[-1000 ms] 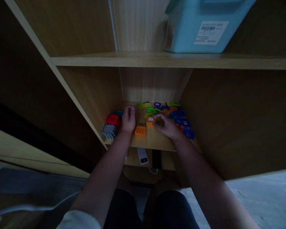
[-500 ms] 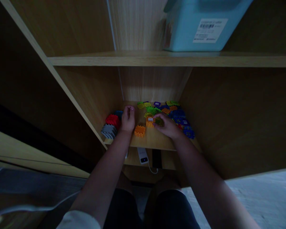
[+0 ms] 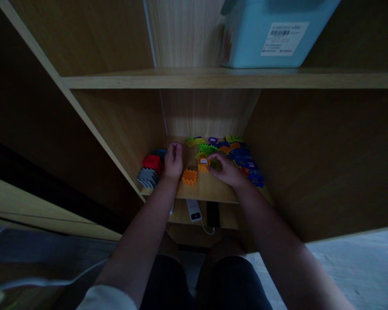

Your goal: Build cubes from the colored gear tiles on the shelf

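Observation:
My left hand (image 3: 173,162) rests curled in a fist on the wooden shelf (image 3: 207,189), beside a red block (image 3: 153,162) and a grey block (image 3: 146,176); I see nothing in it. My right hand (image 3: 225,169) pinches a dark green toothed piece (image 3: 215,164) against an orange block with a white label (image 3: 203,164). Another orange block (image 3: 189,177) lies between my hands near the shelf's front edge.
A heap of green, yellow, blue, purple and orange toothed pieces (image 3: 237,153) covers the shelf's back and right. A light blue bin (image 3: 271,32) stands on the shelf above. A white power bank (image 3: 194,211) and a dark phone (image 3: 212,214) lie on the ledge below.
Both hands stay almost where they were; the right hand shifted very slightly on the green piece. The view tilted a little.

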A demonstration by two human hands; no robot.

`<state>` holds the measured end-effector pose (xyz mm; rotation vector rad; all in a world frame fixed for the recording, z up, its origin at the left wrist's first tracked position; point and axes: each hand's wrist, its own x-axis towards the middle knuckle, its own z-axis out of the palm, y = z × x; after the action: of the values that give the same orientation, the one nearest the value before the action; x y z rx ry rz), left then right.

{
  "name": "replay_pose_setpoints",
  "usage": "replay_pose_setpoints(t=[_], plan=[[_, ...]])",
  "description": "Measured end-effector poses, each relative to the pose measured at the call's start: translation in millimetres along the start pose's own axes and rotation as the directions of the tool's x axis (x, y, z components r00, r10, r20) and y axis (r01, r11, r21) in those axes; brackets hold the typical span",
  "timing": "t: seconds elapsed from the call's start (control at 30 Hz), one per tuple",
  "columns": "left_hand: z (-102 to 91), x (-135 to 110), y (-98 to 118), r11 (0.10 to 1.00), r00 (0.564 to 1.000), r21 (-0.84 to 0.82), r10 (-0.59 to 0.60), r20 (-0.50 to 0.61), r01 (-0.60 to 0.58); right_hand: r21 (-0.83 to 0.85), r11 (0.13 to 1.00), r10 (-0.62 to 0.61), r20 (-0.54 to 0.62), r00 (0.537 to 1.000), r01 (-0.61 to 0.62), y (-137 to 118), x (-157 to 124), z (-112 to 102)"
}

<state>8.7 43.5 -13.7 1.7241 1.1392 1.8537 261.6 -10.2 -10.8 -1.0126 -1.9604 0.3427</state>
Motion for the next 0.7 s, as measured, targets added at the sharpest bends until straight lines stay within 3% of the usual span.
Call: replay_pose_setpoints(t=[0.7], plan=[[0.7,-0.5,1.4,1.000,1.000,-0.007,-0.004,0.002,0.004,0.018,0.999,0.041,-0.008,0.999,-0.041,5.3,-2.3,3.3]])
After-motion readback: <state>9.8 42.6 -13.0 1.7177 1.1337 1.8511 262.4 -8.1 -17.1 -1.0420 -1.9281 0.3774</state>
